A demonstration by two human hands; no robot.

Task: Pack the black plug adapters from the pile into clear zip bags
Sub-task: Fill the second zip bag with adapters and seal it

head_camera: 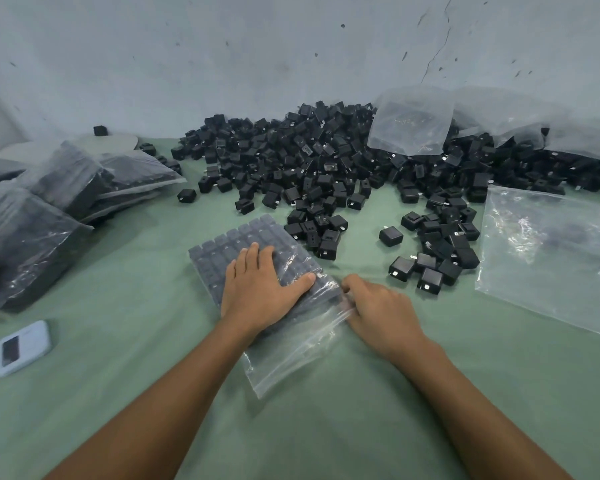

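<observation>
Centrally, just below the middle of the view, a clear zip bag (291, 358) lies flat on the green cloth (343, 431), its far half filled with neat rows of black plug adapters (236, 240) and its near half only slack plastic. The left hand (260, 289) lies palm-down on the packed rows, fingers straight and close together, thumb stretched out to the side. The right hand (378, 306) sits at the bag's 3 o'clock edge, fingers curled, pinching the plastic there. From 12 to 2 o'clock spreads the loose pile (326, 161) of adapters, reaching back to the grey wall (222, 46). One crumpled clear bag (409, 123) rests on the pile. At 3 o'clock lie flat empty bags (551, 258). At 9 o'clock filled bags (49, 209) are stacked, and at 8 o'clock lies a small white device (21, 348).
</observation>
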